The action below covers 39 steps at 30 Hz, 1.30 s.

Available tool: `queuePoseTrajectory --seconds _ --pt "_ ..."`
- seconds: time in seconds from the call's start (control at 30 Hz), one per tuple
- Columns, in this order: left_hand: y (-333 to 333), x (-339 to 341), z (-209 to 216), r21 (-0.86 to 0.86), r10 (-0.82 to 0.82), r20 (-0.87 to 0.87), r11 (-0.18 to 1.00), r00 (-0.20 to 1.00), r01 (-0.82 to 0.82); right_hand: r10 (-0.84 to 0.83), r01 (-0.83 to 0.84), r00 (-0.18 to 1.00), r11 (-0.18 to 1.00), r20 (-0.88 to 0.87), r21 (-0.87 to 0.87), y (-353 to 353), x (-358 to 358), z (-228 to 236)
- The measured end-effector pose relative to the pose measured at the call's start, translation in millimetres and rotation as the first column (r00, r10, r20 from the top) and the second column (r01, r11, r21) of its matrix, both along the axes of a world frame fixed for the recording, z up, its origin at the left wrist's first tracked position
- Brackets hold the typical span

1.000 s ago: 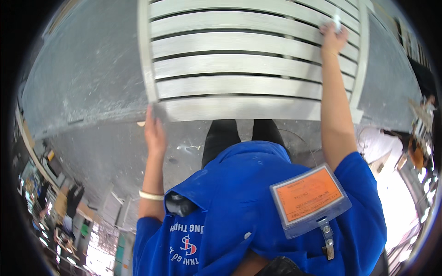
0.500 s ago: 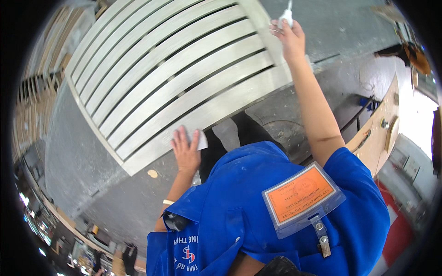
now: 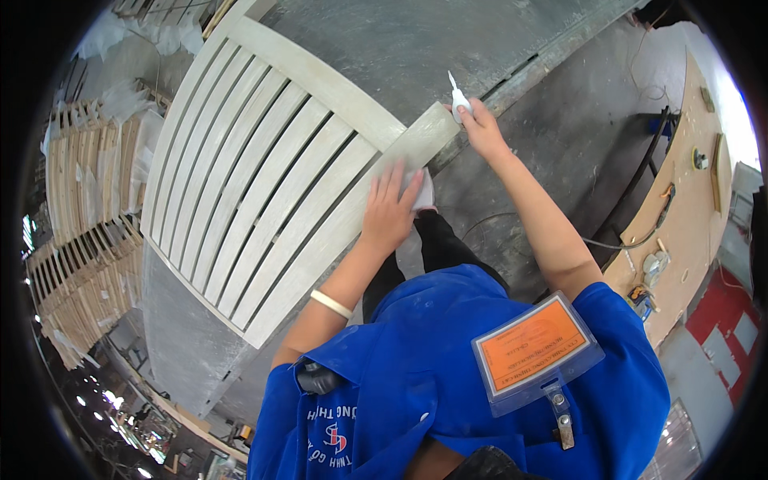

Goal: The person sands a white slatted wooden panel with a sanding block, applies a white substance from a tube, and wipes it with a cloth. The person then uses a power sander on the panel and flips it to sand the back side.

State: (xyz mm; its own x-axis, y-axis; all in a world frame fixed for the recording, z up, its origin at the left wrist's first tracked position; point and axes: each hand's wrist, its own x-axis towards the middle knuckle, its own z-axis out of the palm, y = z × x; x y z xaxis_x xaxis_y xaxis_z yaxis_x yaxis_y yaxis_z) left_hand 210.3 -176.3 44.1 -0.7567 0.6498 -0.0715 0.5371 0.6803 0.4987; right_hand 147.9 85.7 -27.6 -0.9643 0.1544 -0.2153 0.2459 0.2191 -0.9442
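**A Risk of Drip and of Slip**

The right grip [image 3: 483, 130] was closed around a small white bottle [image 3: 459, 106], just beside one corner of the slatted panel [image 3: 276, 194], which lay on the grey desk [image 3: 360, 48]. If this grip squeezed too strongly, some content (if there was any, one could not see) could mark the pale slats. The left grip [image 3: 390, 210] was over the panel's near edge, with a white pad [image 3: 425, 190]; whether it pinched the pad, one could not tell. With loose fingers, the pad could slip down.

Left hand [image 3: 390, 211] spread, right hand [image 3: 482, 131] curled
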Motion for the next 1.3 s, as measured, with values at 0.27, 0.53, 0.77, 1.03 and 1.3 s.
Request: queuePoseTrajectory --seconds 0.27,0.53,0.77,1.03,1.3 --pt "90 -67 -26 -0.007 -0.132 -0.144 0.991 0.981 0.132 -0.164 0.202 0.979 0.864 0.121 -0.461 21 34 16" --pt "112 -86 -31 -0.149 -0.241 -0.359 0.968 0.902 0.200 -0.370 0.378 0.924 0.853 0.093 -0.360 87 94 39" --pt "120 -101 -33 -0.250 -0.383 -0.202 0.910 0.901 0.331 -0.489 0.501 0.862 0.776 0.137 -0.384 70 174 55" --pt "96 -91 -25 0.144 0.035 -0.099 0.989 0.994 -0.021 -0.552 0.557 0.823 0.741 0.133 -0.375 44 259 93" --pt "94 -98 -52 -0.197 0.057 -0.112 0.977 0.992 -0.079 -0.776 0.775 0.613 0.554 0.149 -0.304 109 326 94"
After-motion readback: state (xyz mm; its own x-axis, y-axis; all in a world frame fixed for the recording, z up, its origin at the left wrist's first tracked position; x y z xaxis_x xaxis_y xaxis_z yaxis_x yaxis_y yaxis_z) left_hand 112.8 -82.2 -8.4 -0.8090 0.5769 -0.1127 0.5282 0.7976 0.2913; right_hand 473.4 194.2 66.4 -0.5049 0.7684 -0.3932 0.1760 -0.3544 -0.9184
